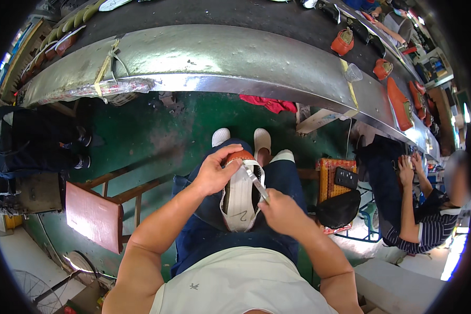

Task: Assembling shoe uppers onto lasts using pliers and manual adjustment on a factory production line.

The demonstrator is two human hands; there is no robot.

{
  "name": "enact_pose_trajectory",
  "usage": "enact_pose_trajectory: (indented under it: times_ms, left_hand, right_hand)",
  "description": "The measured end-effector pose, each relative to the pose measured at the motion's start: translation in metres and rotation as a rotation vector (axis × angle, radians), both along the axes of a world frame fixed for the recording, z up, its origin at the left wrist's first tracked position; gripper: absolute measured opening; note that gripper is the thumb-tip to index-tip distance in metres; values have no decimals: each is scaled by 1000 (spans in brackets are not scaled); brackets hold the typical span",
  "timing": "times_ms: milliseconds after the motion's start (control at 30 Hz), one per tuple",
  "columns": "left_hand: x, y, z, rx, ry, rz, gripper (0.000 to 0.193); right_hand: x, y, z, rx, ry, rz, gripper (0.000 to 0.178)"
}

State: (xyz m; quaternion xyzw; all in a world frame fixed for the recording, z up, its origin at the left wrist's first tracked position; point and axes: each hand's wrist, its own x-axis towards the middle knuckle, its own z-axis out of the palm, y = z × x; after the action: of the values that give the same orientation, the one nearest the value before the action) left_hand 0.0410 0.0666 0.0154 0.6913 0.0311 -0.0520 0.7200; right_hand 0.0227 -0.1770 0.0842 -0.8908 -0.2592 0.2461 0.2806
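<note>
A shoe in the making (239,196) lies sole side up across my lap, its long whitish underside showing and an orange-brown edge at the far end. My left hand (217,170) is closed round that far end, thumb on the underside and fingers over the orange-brown leather. In my right hand (283,212) is a slim metal hand tool (257,184). It slants up and left, and its tip meets the far right edge of the shoe near my left thumb. The exact kind of tool is hard to make out.
A metal-edged conveyor bench (178,52) curves across ahead, bearing orange-brown shoes (400,103). A wooden stool (94,215) stands at left. To my right are a woven seat (329,180) with a phone (346,178) and black bag (338,209), and a seated co-worker (429,230).
</note>
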Motion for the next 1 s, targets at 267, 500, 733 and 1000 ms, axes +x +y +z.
enact_pose_trajectory:
  times_ms: [267,500,733,1000]
  left_hand:
    - [6,18,7,-9,46,-84,47]
    - [11,24,3,-45,-8,-186,55]
    - [-50,0,7,320,100,41,54]
    - [-78,-38,-18,192,207,-189,77]
  right_hand:
    - [21,21,21,295,88,-226,28]
    - [44,38,30,258,-73,-152,42]
    - [7,-3,-19,181,171,-463,58]
    - [-34,-38,-89,304,455,-562,36]
